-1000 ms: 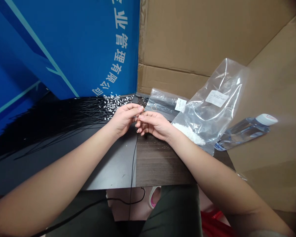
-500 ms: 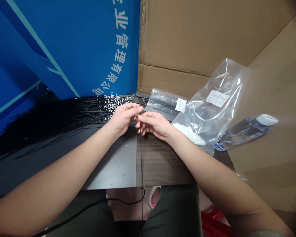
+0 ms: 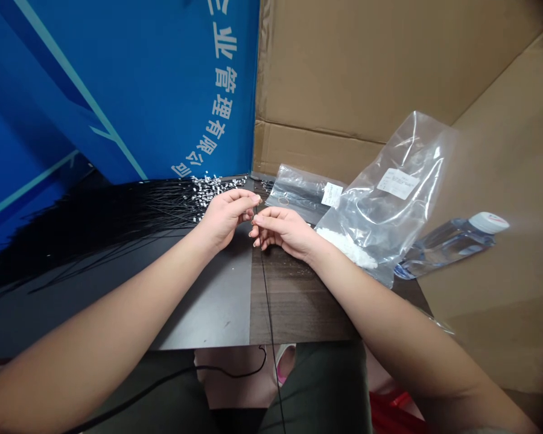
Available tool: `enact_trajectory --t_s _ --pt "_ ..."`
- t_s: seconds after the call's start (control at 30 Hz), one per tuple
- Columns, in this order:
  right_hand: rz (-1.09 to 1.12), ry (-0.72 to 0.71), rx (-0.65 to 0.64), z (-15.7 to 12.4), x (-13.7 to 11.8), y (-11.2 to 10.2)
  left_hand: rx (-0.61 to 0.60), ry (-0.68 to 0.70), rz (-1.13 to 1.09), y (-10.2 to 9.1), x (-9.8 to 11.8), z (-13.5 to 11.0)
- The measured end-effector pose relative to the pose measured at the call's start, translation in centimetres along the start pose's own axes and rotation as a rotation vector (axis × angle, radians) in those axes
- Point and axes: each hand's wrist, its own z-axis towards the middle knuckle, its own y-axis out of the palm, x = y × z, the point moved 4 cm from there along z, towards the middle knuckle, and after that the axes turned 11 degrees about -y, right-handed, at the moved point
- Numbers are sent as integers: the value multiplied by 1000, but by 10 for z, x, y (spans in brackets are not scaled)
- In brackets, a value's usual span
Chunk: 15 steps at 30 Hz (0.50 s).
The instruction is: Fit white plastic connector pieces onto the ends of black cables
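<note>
My left hand [image 3: 228, 214] is closed in a pinch, thumb against forefinger, and any small thing between the tips is too hidden to name. Just below and to the right, my right hand [image 3: 283, 230] pinches a thin black wire [image 3: 268, 295] close to its upper end. From these fingertips the wire hangs down across the table and past its front edge. The two hands are close together, fingertips almost touching. To the left lies a large bundle of black wires [image 3: 104, 223], with small white connectors [image 3: 208, 190] at their ends.
A clear plastic bag [image 3: 402, 211] holding small white pieces [image 3: 348, 247] lies right of my right hand. Behind it is a flat labelled bag [image 3: 298, 187]. A water bottle [image 3: 447, 244] leans at the right. Blue and cardboard panels [image 3: 326, 66] stand behind; a black cable [image 3: 163, 377] loops below the table.
The hanging wire has swung to the right at its lower part and now slants. My right hand has dropped very slightly from the left fingertips. Both pinches are kept.
</note>
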Motion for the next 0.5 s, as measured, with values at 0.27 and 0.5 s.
enact_trajectory --t_s 0.27,0.5 --pt "5 20 -6 3 7 -5 -13 12 9 -3 -2 2" --pt "-44 41 34 3 7 -5 28 -6 -2 -10 -10 11"
